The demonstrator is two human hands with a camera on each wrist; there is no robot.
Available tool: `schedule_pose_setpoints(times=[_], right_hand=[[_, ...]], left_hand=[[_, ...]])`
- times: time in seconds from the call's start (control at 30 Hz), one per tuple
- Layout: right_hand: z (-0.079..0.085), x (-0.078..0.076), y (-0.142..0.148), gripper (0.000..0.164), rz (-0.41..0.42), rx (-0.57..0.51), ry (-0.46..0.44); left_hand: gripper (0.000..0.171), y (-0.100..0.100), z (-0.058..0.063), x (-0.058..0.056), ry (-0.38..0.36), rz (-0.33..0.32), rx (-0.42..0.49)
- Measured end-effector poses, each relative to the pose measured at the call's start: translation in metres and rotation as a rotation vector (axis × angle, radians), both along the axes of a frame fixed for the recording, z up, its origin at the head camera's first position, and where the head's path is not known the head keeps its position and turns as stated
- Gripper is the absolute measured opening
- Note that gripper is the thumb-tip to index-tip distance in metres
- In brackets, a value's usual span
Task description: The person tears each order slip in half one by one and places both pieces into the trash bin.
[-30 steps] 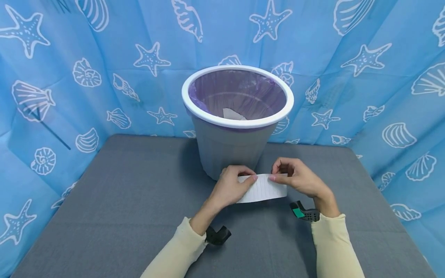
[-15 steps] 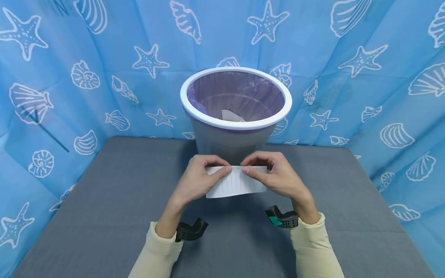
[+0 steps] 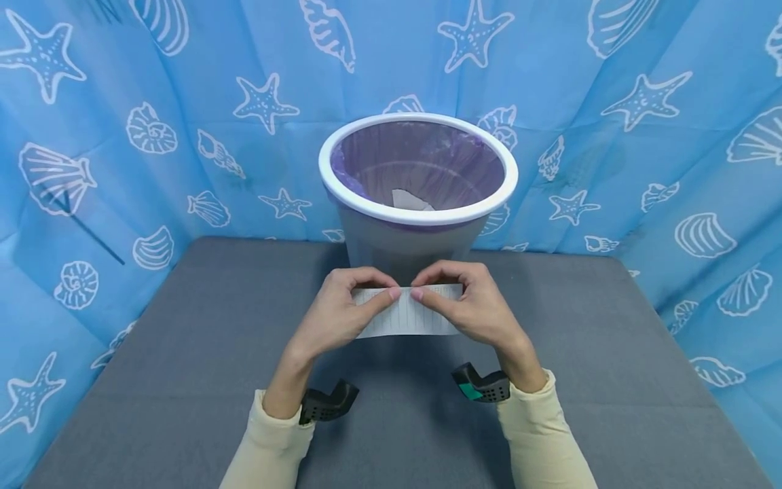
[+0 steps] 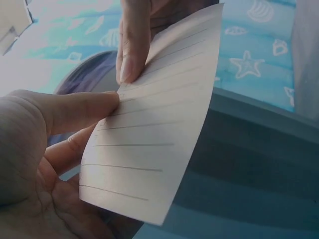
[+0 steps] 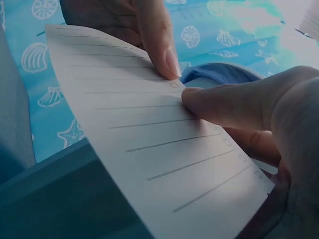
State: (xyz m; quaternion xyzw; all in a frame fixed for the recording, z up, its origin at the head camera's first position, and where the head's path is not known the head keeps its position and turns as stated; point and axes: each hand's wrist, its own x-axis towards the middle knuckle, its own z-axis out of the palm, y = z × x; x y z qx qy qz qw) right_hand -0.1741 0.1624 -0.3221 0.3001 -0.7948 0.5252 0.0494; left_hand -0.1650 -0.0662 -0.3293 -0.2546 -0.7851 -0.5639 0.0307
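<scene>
Both hands pinch a strip of white lined paper (image 3: 406, 316) in front of the bin. My left hand (image 3: 339, 309) has thumb and fingers on its upper edge, left of the middle. Close beside it, my right hand (image 3: 479, 305) pinches the same edge, the two thumb tips almost meeting. In the right wrist view the paper (image 5: 119, 114) shows printed lines with small boxes along the gripped edge. From the left wrist it looks slightly bowed (image 4: 144, 129) and in one piece.
A grey bin (image 3: 397, 244) with a white rim (image 3: 418, 216) and purple liner stands behind the hands, with white paper scraps (image 3: 409, 200) inside. A grey cloth-covered table (image 3: 244, 339) lies below, and a blue shell-patterned curtain (image 3: 214, 41) surrounds it.
Both hands have moved left and slightly up with the paper. The right hand's grip has shifted along the edge toward the left hand, bringing the thumb tips close together.
</scene>
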Motion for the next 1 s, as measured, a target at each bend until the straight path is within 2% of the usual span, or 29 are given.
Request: schedule_pose_setpoints(times=[0.3, 0.67, 0.8, 1.0], right_hand=[[0.0, 0.003, -0.006, 0.007, 0.007, 0.035, 0.028], [0.004, 0.006, -0.012, 0.009, -0.008, 0.041, 0.114], [0.005, 0.006, -0.013, 0.007, -0.012, 0.028, 0.131], [0.005, 0.005, -0.014, 0.007, -0.03, 0.012, 0.123]], left_hand=[[0.01, 0.003, 0.002, 0.001, -0.052, 0.022, -0.029], [0.018, 0.0, 0.001, -0.003, -0.148, -0.023, 0.078], [0.018, -0.002, -0.001, -0.005, -0.161, -0.013, 0.108], [0.018, -0.004, -0.002, -0.006, -0.153, 0.005, 0.098]])
